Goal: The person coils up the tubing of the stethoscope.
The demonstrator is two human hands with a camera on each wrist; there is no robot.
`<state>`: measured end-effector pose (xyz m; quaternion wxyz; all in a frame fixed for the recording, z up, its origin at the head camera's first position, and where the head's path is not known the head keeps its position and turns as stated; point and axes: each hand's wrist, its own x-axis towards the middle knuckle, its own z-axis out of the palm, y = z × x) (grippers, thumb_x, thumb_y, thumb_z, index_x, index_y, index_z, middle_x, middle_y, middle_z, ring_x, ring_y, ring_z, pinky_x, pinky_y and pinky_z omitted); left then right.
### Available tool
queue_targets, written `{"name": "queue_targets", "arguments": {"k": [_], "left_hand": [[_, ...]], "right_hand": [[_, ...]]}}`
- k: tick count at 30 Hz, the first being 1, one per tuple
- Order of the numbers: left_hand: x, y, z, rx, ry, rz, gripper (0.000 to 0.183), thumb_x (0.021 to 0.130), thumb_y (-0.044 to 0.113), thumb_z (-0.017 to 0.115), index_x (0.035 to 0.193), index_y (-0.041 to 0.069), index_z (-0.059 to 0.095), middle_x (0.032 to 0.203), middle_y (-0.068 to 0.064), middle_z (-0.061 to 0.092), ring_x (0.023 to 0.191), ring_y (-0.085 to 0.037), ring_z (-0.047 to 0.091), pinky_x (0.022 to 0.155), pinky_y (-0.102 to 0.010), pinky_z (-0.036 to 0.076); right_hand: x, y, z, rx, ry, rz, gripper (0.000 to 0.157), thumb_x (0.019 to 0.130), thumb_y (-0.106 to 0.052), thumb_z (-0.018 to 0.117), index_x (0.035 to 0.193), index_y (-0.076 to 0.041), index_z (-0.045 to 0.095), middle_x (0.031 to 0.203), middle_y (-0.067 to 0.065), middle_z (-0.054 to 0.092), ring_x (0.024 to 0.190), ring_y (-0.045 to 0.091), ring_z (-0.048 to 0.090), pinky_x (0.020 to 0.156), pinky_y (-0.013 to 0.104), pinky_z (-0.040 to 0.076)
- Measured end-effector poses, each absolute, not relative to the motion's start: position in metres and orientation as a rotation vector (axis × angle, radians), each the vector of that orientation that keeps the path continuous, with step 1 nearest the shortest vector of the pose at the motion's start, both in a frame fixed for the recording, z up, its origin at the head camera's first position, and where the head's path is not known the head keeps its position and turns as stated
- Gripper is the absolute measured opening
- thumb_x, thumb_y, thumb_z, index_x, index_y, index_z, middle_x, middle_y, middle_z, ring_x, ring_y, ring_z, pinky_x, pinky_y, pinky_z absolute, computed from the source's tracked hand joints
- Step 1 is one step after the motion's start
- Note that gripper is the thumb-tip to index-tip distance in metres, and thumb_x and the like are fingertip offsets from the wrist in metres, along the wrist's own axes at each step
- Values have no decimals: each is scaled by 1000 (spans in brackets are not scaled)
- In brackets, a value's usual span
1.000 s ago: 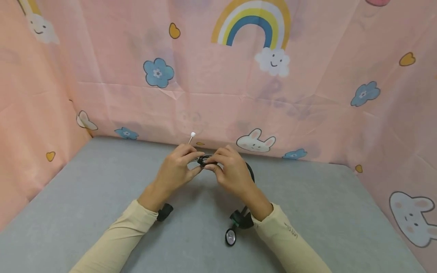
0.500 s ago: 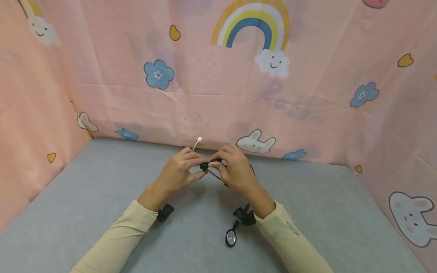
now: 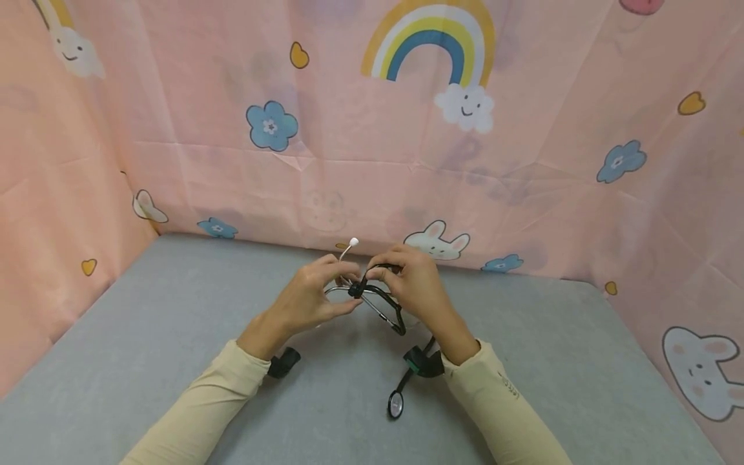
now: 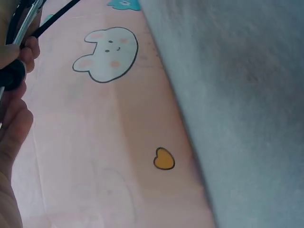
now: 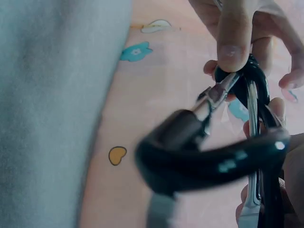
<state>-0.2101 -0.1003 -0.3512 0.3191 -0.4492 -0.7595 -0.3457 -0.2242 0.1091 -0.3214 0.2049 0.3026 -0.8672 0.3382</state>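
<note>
A stethoscope with black tubing and thin metal ear tubes is held up over the grey table. One white ear tip sticks up behind the left hand, and the round chest piece hangs below the right wrist. My left hand pinches the black bunched spot where tubes and tubing cross; in the right wrist view its thumb presses there. My right hand pinches a thin black strip leading from that spot. In the left wrist view the strip runs taut.
Black bands sit at the left wrist and right wrist. The grey table ends at a pink patterned curtain, which also hangs along both sides.
My right hand has moved right, away from the left, drawing out the thin black strip. The ear tip has shifted right, and more of the ear tubes and tubing loop shows.
</note>
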Motion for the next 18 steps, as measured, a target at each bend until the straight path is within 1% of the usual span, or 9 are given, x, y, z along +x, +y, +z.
{"name": "queue_targets", "arguments": {"k": [3,6,9,12,15,18], "left_hand": [[-211,-101,-350,-1258,-1942,-891,35,70,3,87,103,7,76,94,-3,75,79,-14,56,66,-22,50],[-214,-103,-349,-1308,-1894,-897,31,72,2,85,102,8,78,93,-4,76,79,-14,53,67,-24,47],[-215,-105,-346,-1319,-1875,-918,32,72,2,85,103,7,79,91,-4,75,78,-14,53,67,-25,46],[-215,-107,-343,-1312,-1865,-933,32,72,0,85,103,6,78,91,-4,75,78,-14,53,65,-25,45],[-214,-108,-342,-1299,-1861,-980,32,71,-1,85,102,6,79,91,-5,75,79,-14,55,65,-23,45],[-211,-105,-342,-1302,-1850,-1057,31,71,-2,85,101,5,79,91,-5,76,79,-15,56,65,-22,44]], "right_hand": [[-224,111,-320,804,-2454,999,11,82,-26,78,87,-15,80,86,-1,72,70,12,54,63,25,47],[-225,114,-319,758,-2486,1093,14,83,-28,78,89,-16,80,89,-1,73,70,12,57,62,24,48],[-230,120,-319,768,-2503,1190,16,85,-25,75,96,-14,78,95,0,75,76,14,65,67,25,54],[-236,127,-319,854,-2517,1252,19,90,-19,71,107,-11,74,106,4,74,89,15,69,77,26,56],[-242,135,-320,941,-2502,1273,20,93,-13,67,113,-10,71,111,8,72,94,15,68,80,24,55],[-247,140,-322,987,-2422,1254,17,93,-8,66,109,-8,72,106,9,72,85,12,62,73,20,50]]}}
